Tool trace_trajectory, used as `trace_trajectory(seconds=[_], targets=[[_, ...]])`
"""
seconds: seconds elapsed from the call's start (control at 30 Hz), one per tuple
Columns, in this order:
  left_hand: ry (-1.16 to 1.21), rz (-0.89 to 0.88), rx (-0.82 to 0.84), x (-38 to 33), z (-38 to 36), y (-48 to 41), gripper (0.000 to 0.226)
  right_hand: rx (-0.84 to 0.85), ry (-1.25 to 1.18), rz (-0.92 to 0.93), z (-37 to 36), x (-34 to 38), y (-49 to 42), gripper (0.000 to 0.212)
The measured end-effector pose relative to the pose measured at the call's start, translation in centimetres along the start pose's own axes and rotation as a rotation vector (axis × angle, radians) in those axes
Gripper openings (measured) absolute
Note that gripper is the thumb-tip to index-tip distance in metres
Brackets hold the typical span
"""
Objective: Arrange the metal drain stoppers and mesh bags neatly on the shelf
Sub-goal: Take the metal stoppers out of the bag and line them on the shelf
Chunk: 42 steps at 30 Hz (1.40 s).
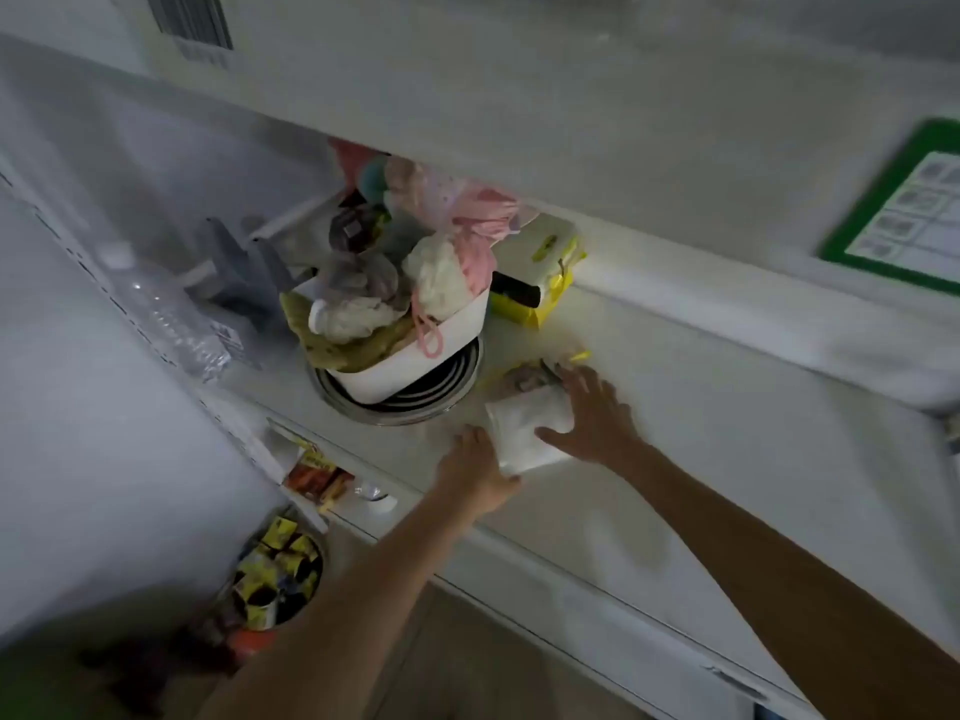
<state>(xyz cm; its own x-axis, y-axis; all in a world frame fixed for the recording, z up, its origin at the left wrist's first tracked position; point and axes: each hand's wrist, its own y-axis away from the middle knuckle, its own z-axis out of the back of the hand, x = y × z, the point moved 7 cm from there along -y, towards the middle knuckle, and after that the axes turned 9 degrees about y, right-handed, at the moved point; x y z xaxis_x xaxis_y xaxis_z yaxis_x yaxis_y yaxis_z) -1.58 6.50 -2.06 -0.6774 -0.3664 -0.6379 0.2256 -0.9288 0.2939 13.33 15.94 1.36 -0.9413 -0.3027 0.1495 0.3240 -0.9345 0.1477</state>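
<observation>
Both hands, left hand (478, 472) and right hand (592, 415), rest spread open against a white packet (524, 428) on the shelf (701, 407); a white tub (415, 356) stands beside.

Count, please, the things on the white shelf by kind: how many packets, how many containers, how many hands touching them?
Hands: 2, left hand and right hand, both on the white flat packet.
White flat packet: 1
Yellow-trimmed packet: 1
Yellow and white package: 1
White tub of mesh bags: 1
Metal ring stack: 1
Total: 7
</observation>
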Motion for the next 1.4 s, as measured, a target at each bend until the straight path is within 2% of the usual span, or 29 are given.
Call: trace_trajectory(seconds=[0.1, 0.17, 0.27, 0.33, 0.37, 0.4, 0.43, 0.47, 0.5, 0.57, 0.67, 0.73, 0.83, 0.9, 1.0, 1.1, 1.2, 1.23, 1.4], targets=[[0.239, 0.124, -0.1, 0.1, -1.3, -0.9, 0.114, 0.12, -0.107, -0.032, -1.4, -0.8, -2.8, 0.127], [0.36, 0.17, -0.158, -0.5, -1.5, -1.8, 0.118, 0.185, -0.156, -0.018, -2.3, -0.8, -4.3, 0.138], [0.574, 0.325, -0.164, -0.6, -2.9, -3.1, 0.111, 0.203, -0.147, -0.012, -3.5, -0.5, -5.5, 0.14], [0.775, 0.426, -0.279, 0.5, -4.0, -4.4, 0.105, 0.162, -0.122, -0.004, -3.7, -0.2, -5.9, 0.134], [0.966, 0.495, -0.358, 0.5, -4.1, -4.4, 0.102, 0.14, -0.119, 0.004, -3.9, -0.1, -5.9, 0.129], [1.069, 0.547, -0.395, 0.8, -5.0, -4.9, 0.093, 0.122, -0.113, 0.012, -4.0, 0.1, -5.8, 0.122], [1.275, 0.62, -0.428, 0.9, -5.6, -4.6, 0.073, 0.106, -0.094, 0.013, -4.2, 0.2, -5.6, 0.114], [1.524, 0.681, -0.332, 0.1, -6.3, -4.9, 0.048, 0.083, -0.061, 0.01, -4.2, 0.3, -5.4, 0.107], [1.583, 0.631, -0.2, -1.2, -5.2, -4.6, 0.031, 0.051, -0.031, 0.008, -4.2, 0.4, -5.2, 0.101], [1.707, 0.587, -0.219, -1.3, -5.7, -5.2, 0.029, -0.002, -0.022, 0.016, -4.1, 0.8, -4.7, 0.091], [1.452, 0.46, -0.292, -1.9, -4.4, -4.5, 0.021, -0.066, -0.104, 0.047, -4.0, 1.1, -3.8, 0.078], [1.367, 0.462, -0.226, -1.8, -5.4, -4.6, 0.03, -0.152, -0.162, 0.079, -3.6, 1.2, -2.9, 0.07], [1.41, 0.504, -0.018, -2.1, -6.6, -4.3, 0.035, -0.257, -0.215, 0.105, -3.9, 1.0, -1.1, 0.065], [1.502, 0.474, 0.002, -2.5, -6.8, -4.2, 0.059, -0.298, -0.26, 0.071, -4.2, 0.5, -0.2, 0.064], [1.638, 0.359, 0.076, -3.5, -7.3, -4.1, 0.078, -0.318, -0.284, 0.036, -4.6, 0.0, 0.8, 0.064], [1.568, 0.301, 0.14, -3.7, -7.1, -3.9, 0.068, -0.31, -0.287, 0.051, -5.0, 0.1, 1.7, 0.069], [1.527, 0.419, 0.017, -2.0, -7.3, -3.6, 0.051, -0.311, -0.42, 0.046, -4.9, -0.1, 2.4, 0.073], [1.542, 0.434, 0.022, -1.7, -7.5, -3.4, 0.047, -0.305, -0.483, 0.046, -4.8, -0.2, 2.6, 0.076], [1.644, 0.467, 0.13, -1.7, -8.4, -2.4, 0.048, -0.272, -0.735, 0.043, -4.5, -1.0, 3.8, 0.083]])
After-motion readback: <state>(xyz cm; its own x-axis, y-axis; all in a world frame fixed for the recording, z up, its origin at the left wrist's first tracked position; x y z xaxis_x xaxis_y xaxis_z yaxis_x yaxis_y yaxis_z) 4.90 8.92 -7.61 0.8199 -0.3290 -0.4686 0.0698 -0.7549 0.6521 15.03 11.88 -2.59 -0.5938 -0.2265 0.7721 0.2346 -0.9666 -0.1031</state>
